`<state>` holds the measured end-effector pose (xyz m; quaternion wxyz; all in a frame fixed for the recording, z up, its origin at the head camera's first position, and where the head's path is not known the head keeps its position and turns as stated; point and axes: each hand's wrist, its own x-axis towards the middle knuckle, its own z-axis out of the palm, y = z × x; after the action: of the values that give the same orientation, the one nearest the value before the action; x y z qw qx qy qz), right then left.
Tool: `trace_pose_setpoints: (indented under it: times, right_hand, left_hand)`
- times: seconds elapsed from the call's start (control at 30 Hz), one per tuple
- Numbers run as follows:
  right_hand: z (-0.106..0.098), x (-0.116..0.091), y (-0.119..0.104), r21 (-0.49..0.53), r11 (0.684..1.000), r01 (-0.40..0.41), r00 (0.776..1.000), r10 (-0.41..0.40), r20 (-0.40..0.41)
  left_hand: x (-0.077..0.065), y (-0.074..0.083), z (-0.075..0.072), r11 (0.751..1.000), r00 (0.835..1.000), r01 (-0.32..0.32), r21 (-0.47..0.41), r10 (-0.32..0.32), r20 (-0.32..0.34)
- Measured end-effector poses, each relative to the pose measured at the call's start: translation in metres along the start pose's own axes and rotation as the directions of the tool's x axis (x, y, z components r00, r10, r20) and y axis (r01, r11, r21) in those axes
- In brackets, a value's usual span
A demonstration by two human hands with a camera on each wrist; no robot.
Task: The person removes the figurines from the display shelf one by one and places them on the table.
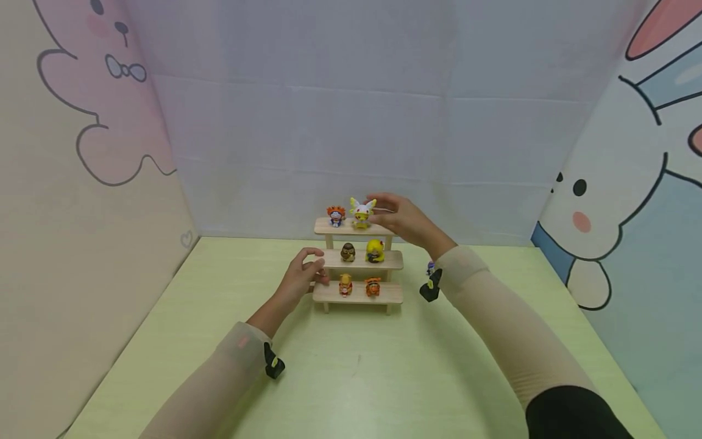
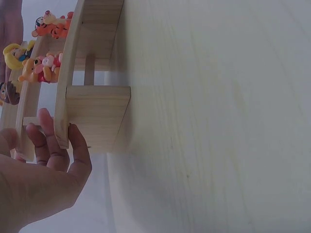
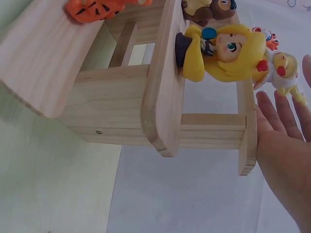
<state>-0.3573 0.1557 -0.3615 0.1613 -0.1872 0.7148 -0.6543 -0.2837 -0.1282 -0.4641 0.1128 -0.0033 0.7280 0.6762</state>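
Observation:
A three-tier wooden display shelf (image 1: pixel 392 294) stands on the table, two small figurines on each tier. My left hand (image 1: pixel 304 271) holds its left end; in the left wrist view, fingers (image 2: pixel 80 150) curl round the end of the lowest board. On the top tier, a white-and-yellow figurine with long ears (image 1: pixel 362 213) stands beside an orange-maned one (image 1: pixel 336 216). My right hand (image 1: pixel 403 219) is at the long-eared figurine's right side, fingers extended, palm toward it in the right wrist view. Those fingertips partly overlap the figurine in the head view.
The middle tier bears a brown figurine (image 1: pixel 348 252) and a yellow-haired one (image 1: pixel 375 251). A yellow bear (image 1: pixel 345 285) and an orange tiger (image 1: pixel 373 286) sit on the lowest tier. Another small figurine (image 1: pixel 430 267) stands on the table (image 1: pixel 351 378), right of the shelf, partly hidden by the wrist camera.

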Motion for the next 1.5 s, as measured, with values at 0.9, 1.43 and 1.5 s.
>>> trace_pose_setpoints:
  times: [0.9, 1.43, 1.5]
  right_hand:
    - [0.006, 0.012, 0.004, -0.025, 1.0, -0.01, 0.999, 0.009, -0.031]
    - [0.007, 0.009, 0.002, 0.056, 0.997, -0.053, 0.995, 0.057, -0.077]
    - [0.007, 0.008, 0.001, 0.072, 0.996, -0.06, 0.994, 0.066, -0.082]
  left_hand:
    - [0.001, 0.002, 0.0, 1.0, 1.0, 0.01, -0.005, -0.01, 0.01]
    - [-0.009, 0.013, 0.002, 0.999, 1.0, 0.029, 0.021, -0.029, 0.003]
    - [-0.005, 0.007, 0.001, 1.0, 1.0, 0.023, 0.013, -0.023, 0.001]
